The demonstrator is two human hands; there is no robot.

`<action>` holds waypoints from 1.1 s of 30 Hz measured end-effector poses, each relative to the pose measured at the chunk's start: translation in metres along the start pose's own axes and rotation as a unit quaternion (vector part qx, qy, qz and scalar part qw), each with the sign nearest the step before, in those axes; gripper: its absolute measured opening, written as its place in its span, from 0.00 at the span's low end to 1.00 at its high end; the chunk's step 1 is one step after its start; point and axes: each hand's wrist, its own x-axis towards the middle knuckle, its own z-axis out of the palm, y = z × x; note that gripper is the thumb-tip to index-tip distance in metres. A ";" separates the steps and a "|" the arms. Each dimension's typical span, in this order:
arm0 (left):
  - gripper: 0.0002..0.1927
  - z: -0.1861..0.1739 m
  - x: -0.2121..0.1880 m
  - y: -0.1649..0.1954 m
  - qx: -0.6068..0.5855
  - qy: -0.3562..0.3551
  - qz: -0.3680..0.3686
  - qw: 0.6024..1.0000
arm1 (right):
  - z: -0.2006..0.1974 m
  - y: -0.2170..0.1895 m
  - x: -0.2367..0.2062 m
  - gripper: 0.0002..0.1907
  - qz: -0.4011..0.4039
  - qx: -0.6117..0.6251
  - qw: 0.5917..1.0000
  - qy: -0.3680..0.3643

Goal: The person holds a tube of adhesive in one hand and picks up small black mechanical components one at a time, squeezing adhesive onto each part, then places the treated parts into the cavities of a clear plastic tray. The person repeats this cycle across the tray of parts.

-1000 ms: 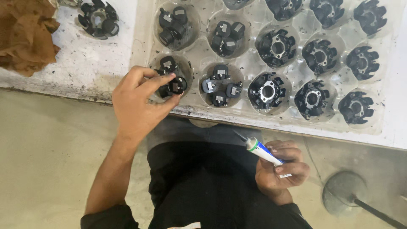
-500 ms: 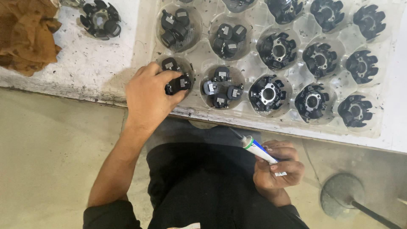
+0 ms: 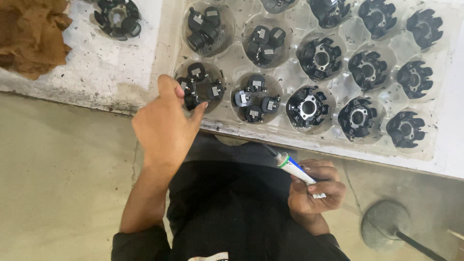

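Observation:
My left hand [image 3: 164, 128] reaches up to the near-left cell of a clear plastic tray [image 3: 290, 72], its thumb and fingers pinched on a small black part [image 3: 191, 102] among several in that cell. My right hand [image 3: 314, 191] rests low over my dark lap, holding a white and blue tube [image 3: 292, 167] with a green collar and a dark nozzle pointing up-left. The tray's left cells hold small black clips [image 3: 255, 96]; the right cells hold black ring-shaped parts [image 3: 308, 106].
The tray lies on a white, worn worktop [image 3: 96, 67]. A loose black ring part [image 3: 117, 17] sits at the top left beside a brown cloth [image 3: 29, 34]. A round grey stand base [image 3: 384, 224] with a rod stands on the concrete floor at the lower right.
My left hand has drawn back a little from the cell toward me, fingers still pinched on a small black part. The right hand with the tube has stayed put.

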 end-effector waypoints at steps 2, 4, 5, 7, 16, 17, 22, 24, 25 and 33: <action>0.27 0.002 0.007 0.001 0.028 -0.012 0.008 0.999 | 0.000 0.000 -0.001 0.19 0.016 0.010 1.000 -0.001; 0.27 0.002 0.013 0.003 0.029 -0.007 0.029 0.999 | 0.000 -0.001 -0.002 0.19 0.031 0.020 0.999 0.000; 0.27 0.001 0.014 0.004 0.024 -0.007 0.029 0.999 | 0.000 -0.001 -0.002 0.19 0.039 0.026 0.999 0.001; 0.26 -0.001 0.012 0.004 0.015 -0.008 0.030 0.999 | -0.001 -0.001 -0.003 0.19 0.049 0.038 0.998 0.003; 0.11 0.007 -0.034 -0.037 -0.654 -0.052 0.064 0.752 | -0.005 0.002 -0.007 0.20 0.123 0.099 0.987 0.020; 0.11 0.015 -0.040 -0.038 -0.675 -0.061 0.038 0.734 | -0.005 0.001 -0.009 0.20 0.149 0.114 0.982 0.022; 0.22 0.051 -0.064 -0.031 -0.784 -0.098 -0.073 0.609 | 0.004 0.001 -0.019 0.20 0.252 0.198 0.947 -0.001; 0.22 0.056 -0.070 -0.026 -0.772 -0.099 -0.095 0.621 | 0.008 0.003 -0.023 0.20 0.273 0.235 0.932 -0.036; 0.22 0.057 -0.073 -0.023 -0.765 -0.099 -0.106 0.627 | 0.009 0.004 -0.024 0.20 0.280 0.234 0.930 -0.039; 0.31 0.044 -0.086 -0.008 -0.693 -0.108 -0.010 0.713 | 0.007 0.001 -0.021 0.21 0.185 0.159 0.969 -0.029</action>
